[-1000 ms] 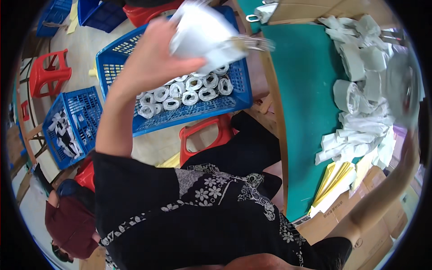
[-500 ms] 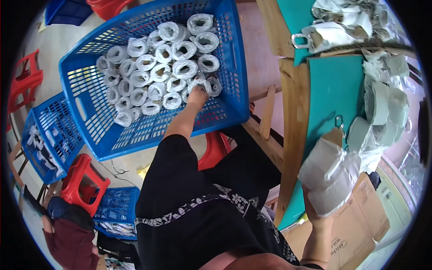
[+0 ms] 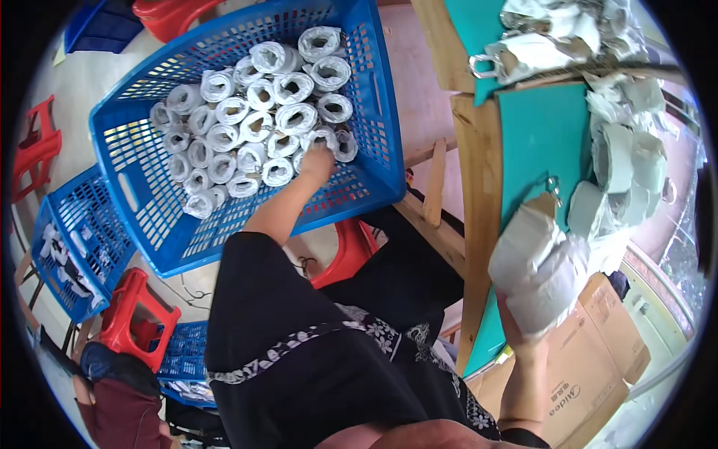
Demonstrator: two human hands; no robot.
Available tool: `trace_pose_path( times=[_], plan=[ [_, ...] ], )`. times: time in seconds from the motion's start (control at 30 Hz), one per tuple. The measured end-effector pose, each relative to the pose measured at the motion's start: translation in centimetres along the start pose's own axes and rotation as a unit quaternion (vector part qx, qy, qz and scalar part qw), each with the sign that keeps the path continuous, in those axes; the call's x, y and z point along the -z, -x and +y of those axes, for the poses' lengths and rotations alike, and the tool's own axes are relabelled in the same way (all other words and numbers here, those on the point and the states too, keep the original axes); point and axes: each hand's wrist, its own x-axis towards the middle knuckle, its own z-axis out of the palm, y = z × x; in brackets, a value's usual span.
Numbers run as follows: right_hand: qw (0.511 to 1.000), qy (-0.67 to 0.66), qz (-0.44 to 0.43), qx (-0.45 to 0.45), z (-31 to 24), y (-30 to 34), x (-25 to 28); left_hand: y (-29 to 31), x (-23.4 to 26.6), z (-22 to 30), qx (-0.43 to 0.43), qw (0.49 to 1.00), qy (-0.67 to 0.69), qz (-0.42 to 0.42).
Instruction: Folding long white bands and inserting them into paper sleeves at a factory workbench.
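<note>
The right hand (image 3: 524, 338) is curled round the near end of a white paper bundle (image 3: 535, 262) over the green worktop (image 3: 535, 138), its fingers partly hidden. The wrapper looks soft and easily creased or torn; a metal clip beyond the hand suggests some weight, so a broad grip round the middle seems safest. The left hand (image 3: 318, 162), fingers bunched, touches a white roll (image 3: 321, 135) in the blue basket (image 3: 382, 159); whether it grips, I cannot tell.

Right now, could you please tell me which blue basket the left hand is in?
The largest blue basket, holding many white rolls, with the left hand at one of them; the other baskets look smaller.
</note>
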Motion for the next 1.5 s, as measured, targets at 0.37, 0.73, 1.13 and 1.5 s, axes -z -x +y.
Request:
trace_pose_path(
  times=[0.37, 0.73, 1.13, 1.5],
  plan=[
    [0.813, 0.438, -0.105, 0.369, -13.6, -5.3, -8.5, 26.6, 20.7, 8.5, -0.043, 0.528, 0.846, -0.065],
    [0.933, 0.12, 0.011, 0.34, -14.1, -6.4, -12.1, 6.8, 9.0, 0.5, 0.128, 0.608, 0.772, 0.132],
    [0.982, 0.012, 0.19, -0.015, 0.0, -2.0, -6.1, -9.7, 6.3, -0.6, 0.339, 0.894, 0.243, 0.165],
    [0.977, 0.008, 0.215, -0.002, 0.5, -2.4, -6.0, -3.2, 0.0, 1.3, -0.008, 0.926, 0.278, 0.254]
  ],
)
